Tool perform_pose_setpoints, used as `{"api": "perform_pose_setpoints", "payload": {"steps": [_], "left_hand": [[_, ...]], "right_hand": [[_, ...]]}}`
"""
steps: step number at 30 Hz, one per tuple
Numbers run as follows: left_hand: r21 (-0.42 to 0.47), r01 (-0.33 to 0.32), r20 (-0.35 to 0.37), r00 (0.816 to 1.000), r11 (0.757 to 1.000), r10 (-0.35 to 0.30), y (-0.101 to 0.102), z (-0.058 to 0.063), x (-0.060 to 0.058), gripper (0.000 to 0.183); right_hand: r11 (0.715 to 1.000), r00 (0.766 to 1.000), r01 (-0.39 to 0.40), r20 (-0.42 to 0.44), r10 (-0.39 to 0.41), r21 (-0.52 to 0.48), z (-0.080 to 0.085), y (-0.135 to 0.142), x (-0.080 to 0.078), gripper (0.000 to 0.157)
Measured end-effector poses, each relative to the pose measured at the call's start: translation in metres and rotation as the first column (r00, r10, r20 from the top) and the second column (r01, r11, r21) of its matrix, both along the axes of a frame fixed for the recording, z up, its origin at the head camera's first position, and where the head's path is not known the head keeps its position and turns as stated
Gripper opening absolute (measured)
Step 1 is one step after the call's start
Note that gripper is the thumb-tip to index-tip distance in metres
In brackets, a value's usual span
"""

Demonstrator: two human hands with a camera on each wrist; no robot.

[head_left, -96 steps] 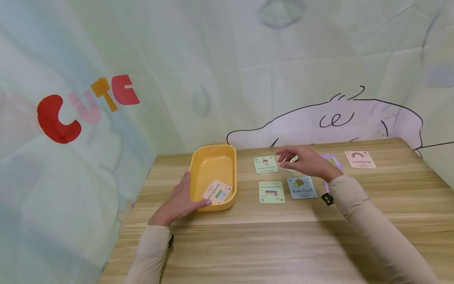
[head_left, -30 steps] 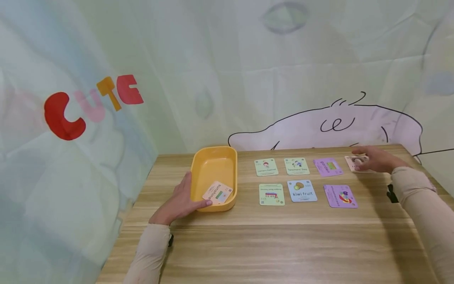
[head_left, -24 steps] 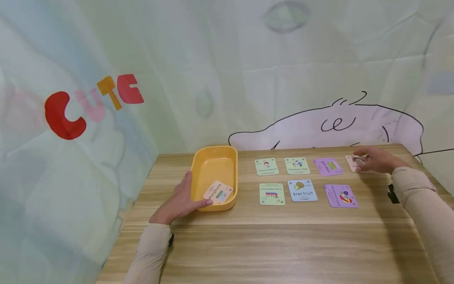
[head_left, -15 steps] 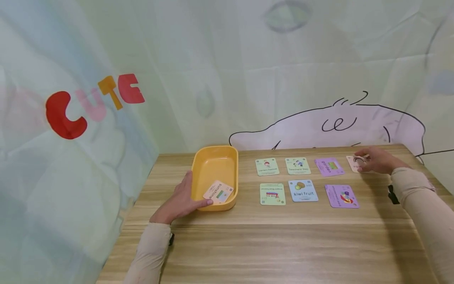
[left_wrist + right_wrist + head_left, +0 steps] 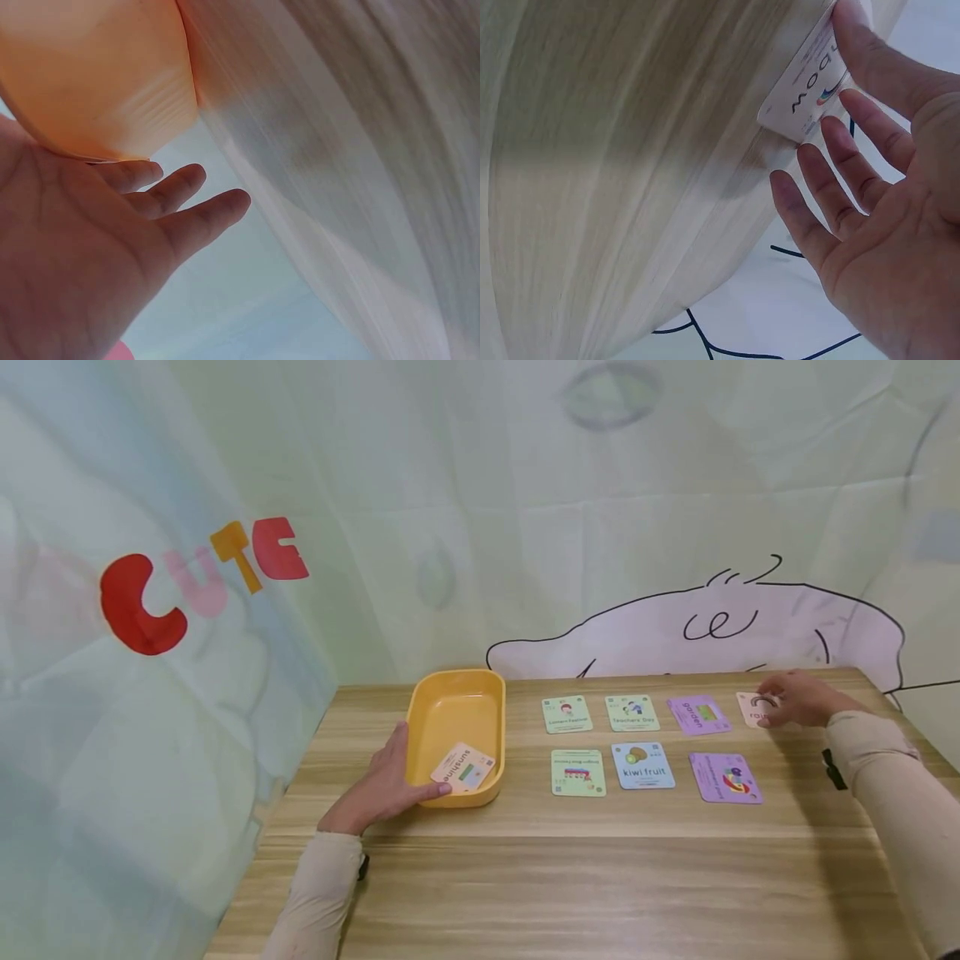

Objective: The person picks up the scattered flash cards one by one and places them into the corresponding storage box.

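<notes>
My left hand (image 5: 382, 783) holds the yellow tray (image 5: 420, 718) by its near left corner. Its thumb lies over the near rim, and the other fingers lie along the outer side in the left wrist view. Inside the tray is a "sunshine" card (image 5: 463, 767). At the far right, my right hand (image 5: 801, 698) holds the pale pink "rainbow" card (image 5: 750, 707) between thumb and index finger, at opposite edges. In the right wrist view the other fingers are spread off the card (image 5: 814, 90). Part of the card is hidden under the hand.
Between tray and right hand lie several cards in two rows: Lantern Festival (image 5: 567, 714), Teachers' Day (image 5: 632, 713) and purple garden (image 5: 699, 715) behind; Dragon Boat Festival (image 5: 578, 772), kiwi fruit (image 5: 643, 766) and amusement park (image 5: 726, 778) in front. A printed curtain (image 5: 420, 510) hangs behind the wooden table (image 5: 570, 885).
My right hand has moved right from the Teachers' Day card to the rainbow card, staying there over the last second. The left hand and tray have not visibly moved.
</notes>
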State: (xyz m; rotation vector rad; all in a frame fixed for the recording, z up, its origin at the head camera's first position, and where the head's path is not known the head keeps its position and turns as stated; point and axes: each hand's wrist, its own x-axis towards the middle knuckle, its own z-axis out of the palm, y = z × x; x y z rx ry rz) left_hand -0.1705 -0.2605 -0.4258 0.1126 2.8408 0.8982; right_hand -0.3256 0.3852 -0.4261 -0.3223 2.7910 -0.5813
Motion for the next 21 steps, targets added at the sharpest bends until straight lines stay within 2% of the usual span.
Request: {"api": "perform_pose_setpoints", "payload": {"steps": [3,11,18,21], "left_hand": [[0.003,0.002,0.007,1.0,1.0,-0.002,0.0007,0.0004,0.0,0.135],[-0.005,-0.004,0.008,1.0,1.0,0.004,0.0004,0.0024,0.0002,0.133],[-0.001,-0.004,0.005,1.0,1.0,0.004,-0.0006,0.0026,-0.0002,0.132],[0.009,-0.003,0.003,1.0,1.0,0.003,-0.0006,0.0017,-0.0005,0.132]], "right_hand": [[1.0,1.0,0.019,0.015,-0.019,0.007,-0.0011,0.0033,-0.0006,0.072],[0.998,1.0,-0.021,-0.022,0.022,0.056,0.0028,0.0031,-0.005,0.07],[0.996,1.0,0.013,-0.001,-0.013,0.087,0.0084,-0.0014,-0.005,0.073],[0.996,1.0,0.0,0.015,-0.002,0.09,0.0081,-0.0003,-0.0068,0.074]]}}
